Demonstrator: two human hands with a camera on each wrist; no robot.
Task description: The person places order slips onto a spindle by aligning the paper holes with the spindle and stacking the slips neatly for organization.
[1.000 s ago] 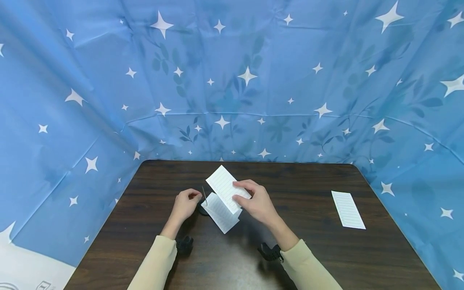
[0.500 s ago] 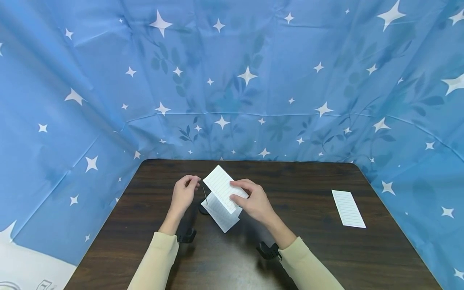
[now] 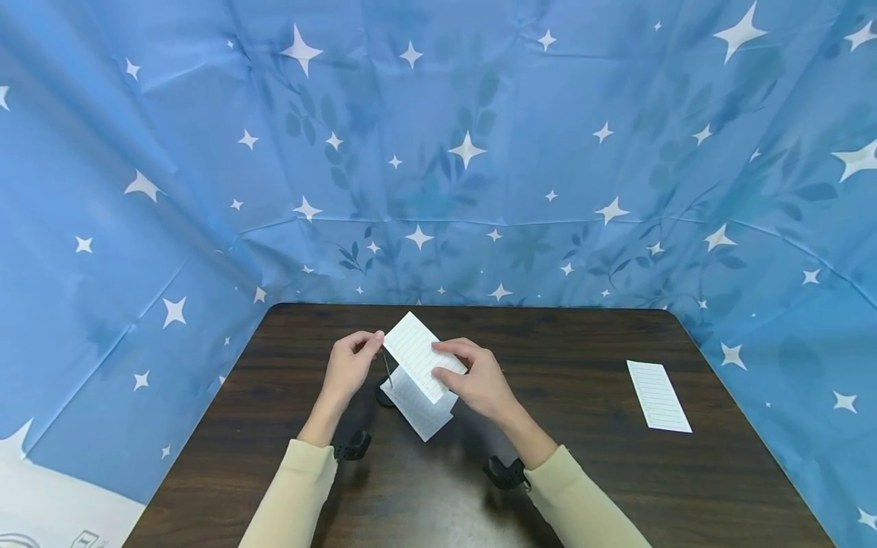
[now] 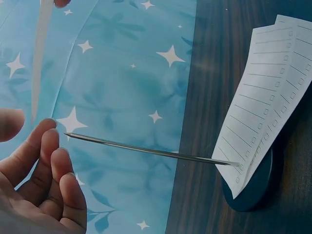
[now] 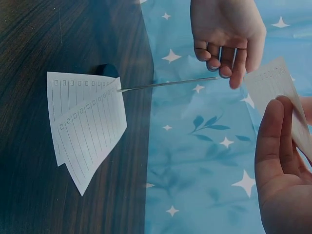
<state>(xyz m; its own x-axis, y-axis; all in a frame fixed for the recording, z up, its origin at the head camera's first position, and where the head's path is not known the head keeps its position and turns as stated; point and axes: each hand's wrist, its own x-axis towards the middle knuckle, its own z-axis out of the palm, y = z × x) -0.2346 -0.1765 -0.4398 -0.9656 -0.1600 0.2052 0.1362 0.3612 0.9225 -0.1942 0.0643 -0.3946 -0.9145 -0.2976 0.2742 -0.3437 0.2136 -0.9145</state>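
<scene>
My right hand (image 3: 478, 383) pinches a white lined paper slip (image 3: 414, 352) between thumb and fingers, holding it raised and slanted. My left hand (image 3: 348, 371) is at the slip's upper left corner; in the left wrist view the slip's narrow end comes between the parted thumb and index finger (image 4: 43, 131). Below stands a bill spike, its thin metal needle (image 4: 146, 148) pointing up from a round black base (image 4: 274, 180). Two overlapping lined slips with small checkboxes (image 5: 90, 122) are pierced on the needle, low near the base.
Another lined slip (image 3: 659, 396) lies flat at the right of the dark wooden table (image 3: 575, 472). A blue curtain with white stars (image 3: 438, 152) hangs behind the table. The needle's sharp tip (image 5: 214, 78) points up close to the left fingers.
The left hand has risen away from beside the needle's base to the slip's corner. The right hand has shifted slightly left with the slip. The pierced slips stay put.
</scene>
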